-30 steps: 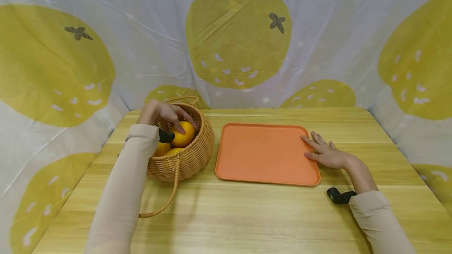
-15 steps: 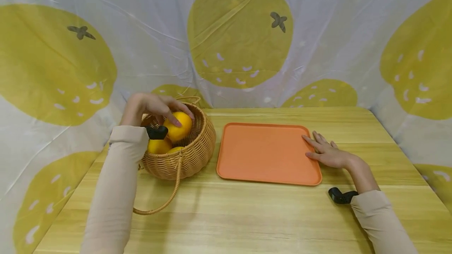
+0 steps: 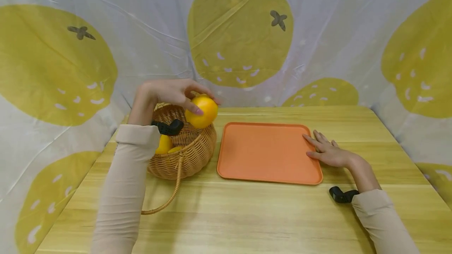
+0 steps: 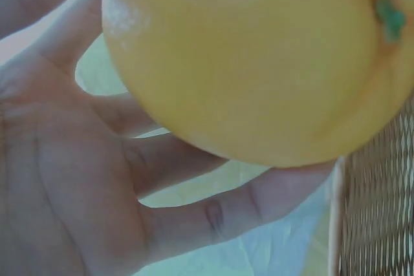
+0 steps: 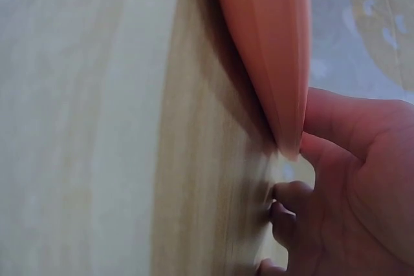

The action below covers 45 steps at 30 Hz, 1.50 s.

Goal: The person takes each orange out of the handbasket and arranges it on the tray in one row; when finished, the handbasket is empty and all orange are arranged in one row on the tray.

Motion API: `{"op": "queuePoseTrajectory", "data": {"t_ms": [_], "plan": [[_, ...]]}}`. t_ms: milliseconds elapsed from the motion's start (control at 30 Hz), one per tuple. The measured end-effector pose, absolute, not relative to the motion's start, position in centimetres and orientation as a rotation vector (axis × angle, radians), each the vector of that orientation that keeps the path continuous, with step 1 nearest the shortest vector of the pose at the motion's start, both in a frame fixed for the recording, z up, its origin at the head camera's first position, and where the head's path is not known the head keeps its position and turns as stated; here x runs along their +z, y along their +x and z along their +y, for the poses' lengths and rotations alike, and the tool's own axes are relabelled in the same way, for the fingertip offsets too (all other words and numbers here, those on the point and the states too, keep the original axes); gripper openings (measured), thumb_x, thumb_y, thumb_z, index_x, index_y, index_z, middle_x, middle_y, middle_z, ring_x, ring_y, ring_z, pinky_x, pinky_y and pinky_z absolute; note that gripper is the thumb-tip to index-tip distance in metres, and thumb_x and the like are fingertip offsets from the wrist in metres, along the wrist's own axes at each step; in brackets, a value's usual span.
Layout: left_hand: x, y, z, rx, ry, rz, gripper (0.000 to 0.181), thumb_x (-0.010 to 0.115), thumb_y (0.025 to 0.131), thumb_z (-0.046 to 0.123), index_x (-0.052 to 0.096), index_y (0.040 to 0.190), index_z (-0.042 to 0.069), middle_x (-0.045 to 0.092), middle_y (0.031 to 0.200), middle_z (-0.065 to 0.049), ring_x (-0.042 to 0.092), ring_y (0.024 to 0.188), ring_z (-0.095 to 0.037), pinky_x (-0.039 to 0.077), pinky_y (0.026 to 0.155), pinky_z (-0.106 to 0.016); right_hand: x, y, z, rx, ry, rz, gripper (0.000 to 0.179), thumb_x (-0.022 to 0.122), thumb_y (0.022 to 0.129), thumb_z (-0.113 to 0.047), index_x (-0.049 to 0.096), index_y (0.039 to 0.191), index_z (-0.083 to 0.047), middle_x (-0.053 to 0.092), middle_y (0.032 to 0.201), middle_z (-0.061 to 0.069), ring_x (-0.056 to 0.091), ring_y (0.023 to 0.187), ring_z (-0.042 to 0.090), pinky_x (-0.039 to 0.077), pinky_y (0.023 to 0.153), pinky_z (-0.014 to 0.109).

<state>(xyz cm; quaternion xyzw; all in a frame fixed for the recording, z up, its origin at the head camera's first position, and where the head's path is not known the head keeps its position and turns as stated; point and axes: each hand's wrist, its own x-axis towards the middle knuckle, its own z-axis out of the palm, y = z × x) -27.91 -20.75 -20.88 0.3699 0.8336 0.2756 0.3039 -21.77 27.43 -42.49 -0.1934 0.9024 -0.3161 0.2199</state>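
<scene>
My left hand (image 3: 169,91) grips an orange (image 3: 202,112) between thumb and fingers, above the right rim of a wicker basket (image 3: 197,154). In the left wrist view the orange (image 4: 259,75) fills the upper frame and shows a small green stem. Inside the basket lie more yellow-orange fruits (image 3: 164,144), partly hidden by my wrist and the rim. My right hand (image 3: 330,154) rests with extended fingers at the right edge of an orange tray (image 3: 268,152), thumb and index finger over its rim. The right wrist view has the tray (image 5: 272,43) edge-on against those fingers.
The basket's handle (image 3: 173,195) hangs down toward the front of the wooden table (image 3: 261,218). A black wrist device (image 3: 342,195) sits at each cuff. Behind the table hangs a pale cloth (image 3: 155,30) with large yellow fruit prints.
My left hand has lifted the orange up out of the basket and carried it right, above the rim. My right hand and the tray stay where they were.
</scene>
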Motion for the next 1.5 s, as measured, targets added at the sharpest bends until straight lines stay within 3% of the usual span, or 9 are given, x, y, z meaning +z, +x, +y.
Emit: {"op": "queuePoseTrajectory", "data": {"t_ms": [167, 367, 567, 933, 1300, 1500], "plan": [[-21.2, -28.4, -16.5, 0.694, 0.998, 2.17, 0.049, 0.072, 0.096, 0.011, 0.061, 0.144, 0.014, 0.059, 0.146, -0.007, 0.06, 0.122, -0.028, 0.054, 0.097, -0.038, -42.4, -21.8, 27.3, -0.861, -0.536, 2.5, 0.075, 0.051, 0.109, -0.036, 0.015, 0.165, -0.001, -0.016, 0.167, 0.035, -0.018, 0.153, 0.055, -0.017, 0.113, 0.077], [-22.7, -28.8, -11.6, 0.58, 0.96, 2.212, 0.048, 0.072, 0.092, 0.005, 0.065, 0.139, 0.017, 0.056, 0.147, -0.006, 0.052, 0.128, -0.026, 0.051, 0.103, -0.041, -42.6, -21.8, 27.1, -0.846, -0.537, 2.5, 0.076, 0.051, 0.109, -0.038, 0.015, 0.165, -0.002, -0.015, 0.167, 0.035, -0.017, 0.154, 0.055, -0.016, 0.113, 0.077], [-25.7, -29.7, -8.5, 0.555, 0.946, 2.189, 0.049, 0.071, 0.09, 0.004, 0.067, 0.137, 0.018, 0.052, 0.148, -0.007, 0.052, 0.128, -0.027, 0.053, 0.099, -0.04, -42.3, -21.9, 26.9, -0.831, -0.539, 2.513, 0.076, 0.051, 0.109, -0.038, 0.015, 0.165, -0.002, -0.014, 0.167, 0.035, -0.016, 0.154, 0.055, -0.016, 0.113, 0.077], [-32.2, -32.1, -8.0, 0.622, 0.818, 2.139, 0.051, 0.066, 0.091, -0.002, 0.064, 0.14, 0.012, 0.04, 0.157, -0.012, 0.047, 0.132, -0.03, 0.05, 0.102, -0.038, -42.1, -22.0, 26.7, -0.827, -0.549, 2.513, 0.075, 0.05, 0.11, -0.038, 0.014, 0.165, -0.001, -0.015, 0.167, 0.035, -0.016, 0.154, 0.055, -0.016, 0.114, 0.077], [-33.0, -32.2, -7.2, 0.482, 0.735, 2.236, 0.062, 0.066, 0.09, -0.01, 0.063, 0.143, 0.022, 0.036, 0.163, -0.007, 0.042, 0.139, -0.029, 0.045, 0.106, -0.039, -42.2, -21.8, 27.4, -0.856, -0.537, 2.52, 0.076, 0.05, 0.109, -0.039, 0.014, 0.165, -0.002, -0.015, 0.167, 0.034, -0.017, 0.154, 0.054, -0.016, 0.114, 0.076], [-33.6, -31.6, -7.1, 0.565, 0.784, 2.269, 0.07, 0.068, 0.087, -0.011, 0.054, 0.151, 0.014, 0.042, 0.16, -0.011, 0.045, 0.14, -0.032, 0.045, 0.11, -0.044, -42.5, -21.7, 27.8, -0.863, -0.519, 2.517, 0.076, 0.05, 0.109, -0.04, 0.014, 0.166, -0.004, -0.016, 0.168, 0.032, -0.017, 0.155, 0.053, -0.016, 0.115, 0.075]]}}
